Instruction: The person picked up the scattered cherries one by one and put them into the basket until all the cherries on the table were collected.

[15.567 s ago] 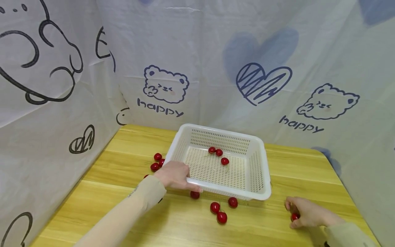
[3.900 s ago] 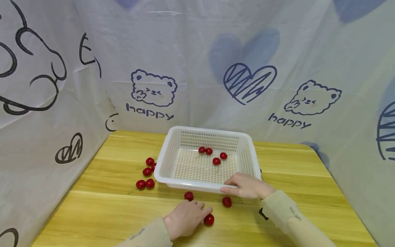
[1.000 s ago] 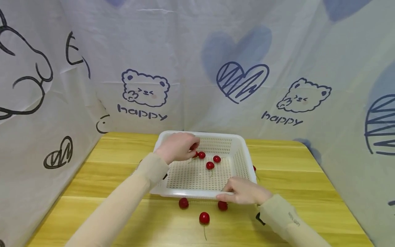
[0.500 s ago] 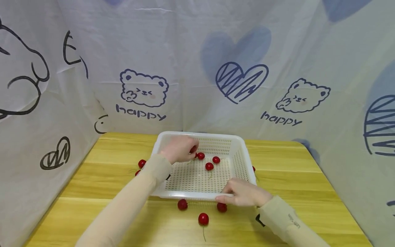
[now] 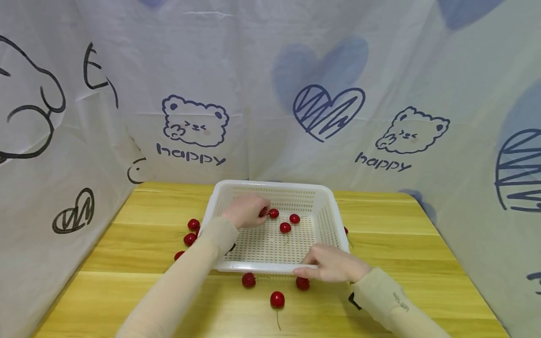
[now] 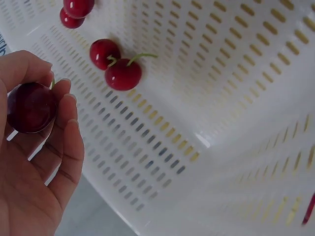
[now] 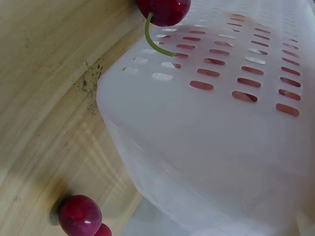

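My left hand (image 5: 247, 211) reaches into the white slotted plastic basket (image 5: 270, 268), over its back left part. In the left wrist view its thumb and fingers pinch a dark red cherry (image 6: 32, 107) above the basket floor. Close by lie two cherries with green stems, one of them a red cherry (image 6: 123, 74); another cherry (image 6: 78, 6) is farther up that view. My right hand (image 5: 334, 263) grips the basket's front rim near the right corner, thumb outside and fingers inside. In the right wrist view the basket's outer wall (image 7: 206, 137) fills much of the picture.
Before the basket, on the wooden table (image 5: 380, 225), lie three cherries, the nearest a cherry (image 5: 277, 299) with its stem toward me. Several more, such as a cherry (image 5: 189, 239), sit left of the basket. One cherry (image 5: 345, 230) peeks out at its right. Printed cloth (image 5: 262, 155) hangs behind.
Long before, my left hand gripped the rim while my right held a cherry; later the right took the rim. My left hand moved from the table into the basket and has lowered slightly since.
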Motion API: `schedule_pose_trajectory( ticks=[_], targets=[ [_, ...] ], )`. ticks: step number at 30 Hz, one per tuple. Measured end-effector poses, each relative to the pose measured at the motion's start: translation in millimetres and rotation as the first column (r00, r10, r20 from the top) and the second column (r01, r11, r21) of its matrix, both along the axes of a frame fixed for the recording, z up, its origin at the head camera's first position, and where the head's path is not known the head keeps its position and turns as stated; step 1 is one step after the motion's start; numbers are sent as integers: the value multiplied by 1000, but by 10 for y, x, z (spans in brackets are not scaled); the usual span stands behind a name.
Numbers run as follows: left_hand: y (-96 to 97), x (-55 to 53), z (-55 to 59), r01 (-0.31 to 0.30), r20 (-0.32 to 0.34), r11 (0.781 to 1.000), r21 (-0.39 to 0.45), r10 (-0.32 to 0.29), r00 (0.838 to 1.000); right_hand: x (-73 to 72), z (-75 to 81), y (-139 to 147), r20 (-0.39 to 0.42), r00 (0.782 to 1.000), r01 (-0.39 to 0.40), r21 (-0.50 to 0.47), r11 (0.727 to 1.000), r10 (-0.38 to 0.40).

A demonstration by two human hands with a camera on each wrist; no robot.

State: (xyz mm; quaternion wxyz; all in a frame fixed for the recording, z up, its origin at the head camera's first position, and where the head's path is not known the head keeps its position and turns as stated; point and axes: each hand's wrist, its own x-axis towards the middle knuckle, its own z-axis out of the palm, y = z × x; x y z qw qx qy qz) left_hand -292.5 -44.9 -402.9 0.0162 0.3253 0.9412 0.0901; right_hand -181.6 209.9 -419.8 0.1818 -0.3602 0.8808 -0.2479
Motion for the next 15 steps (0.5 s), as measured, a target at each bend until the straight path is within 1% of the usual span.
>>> schedule_pose_trajectory(
  ticks=[7, 15],
  targets=[
    [67, 3, -41, -8, 66, 1000, 8, 7, 998, 8, 18, 6, 7, 1000, 17, 5, 1000, -17],
    [160, -27, -115, 10, 96, 1000, -4, -9, 995, -1, 10, 3, 24, 1000, 15, 1, 1000, -15]
  ],
)
